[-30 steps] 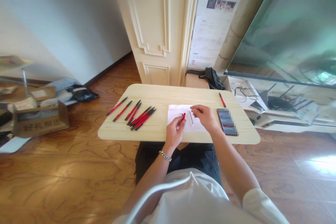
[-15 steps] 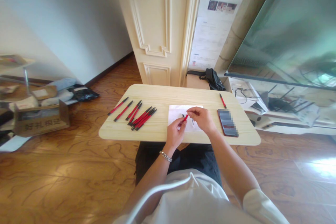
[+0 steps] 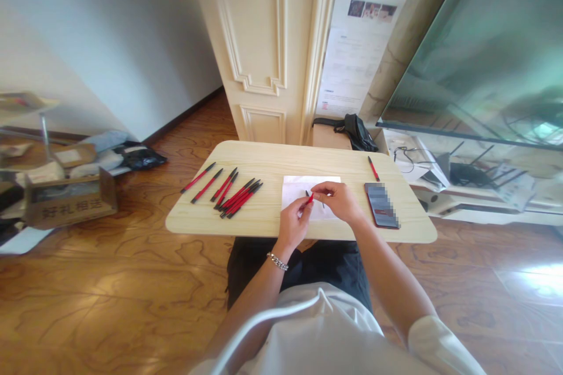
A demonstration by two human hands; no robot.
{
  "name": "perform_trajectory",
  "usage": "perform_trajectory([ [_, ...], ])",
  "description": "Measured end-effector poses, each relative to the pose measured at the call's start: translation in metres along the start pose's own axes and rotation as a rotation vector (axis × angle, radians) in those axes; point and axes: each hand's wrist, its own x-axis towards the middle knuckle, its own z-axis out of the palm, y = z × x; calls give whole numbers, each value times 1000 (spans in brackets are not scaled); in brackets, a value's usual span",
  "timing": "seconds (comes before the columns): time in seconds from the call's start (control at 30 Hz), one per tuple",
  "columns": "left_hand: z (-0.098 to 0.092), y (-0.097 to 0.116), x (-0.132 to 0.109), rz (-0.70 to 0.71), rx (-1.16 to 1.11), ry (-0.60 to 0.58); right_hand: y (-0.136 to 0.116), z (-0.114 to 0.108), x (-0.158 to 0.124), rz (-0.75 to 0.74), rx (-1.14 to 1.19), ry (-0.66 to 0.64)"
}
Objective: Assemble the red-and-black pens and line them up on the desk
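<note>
One white short-sleeved top (image 3: 325, 334), black trousers (image 3: 338, 266), silver chain-link left-wrist bracelet (image 3: 277, 261), curved white cord (image 3: 259, 317) across front.

The floor (image 3: 132, 293) is gleaming, glossy wood; metal bracelet (image 3: 277, 262) is glinting; plastic pens (image 3: 244, 199) are looking smooth; paper (image 3: 290, 187) is appearing matt; tabletop (image 3: 347, 164) is showing woodgrain!

A pale wood-grain surface (image 3: 308, 157) with rounded corners sits above a glossy brown floor (image 3: 132, 293) that catches a bright patch of light at the right. Behind rises a cream panelled door (image 3: 255, 23), with printed sheets (image 3: 352, 61) beside it. A pale wall (image 3: 145, 41) fills the left; at the right, a large dark panel (image 3: 492, 41), perhaps a television, stands over a white cabinet (image 3: 523, 218).
</note>
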Motion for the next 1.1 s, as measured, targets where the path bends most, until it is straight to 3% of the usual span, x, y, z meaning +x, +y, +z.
perform_trajectory([
  [0.2, 0, 1, 0, -21, -43, -10, 8, -2, 0, -12, 9, -10],
  [0.3, 0, 3, 1, -35, -95, -23, 21, -9, 2, 25, -53, 47],
  [0.4, -1, 3, 2, -30, -130, -13, 36, -15, 6, 129, -209, 85],
  [0.53, -2, 1, 3, -22, -154, -11, 47, -11, 12, 232, -502, 9],
  [0.83, -3, 4, 4, -41, -171, -8, 43, 9, 28, 400, -847, -80],
  [1.0, -2, 4, 4, -28, -215, -1, 46, 4, 30, 393, -778, -68],
  [1.1, -2, 2, 4, -20, -243, -7, 46, -3, 30, 329, -444, -27],
])
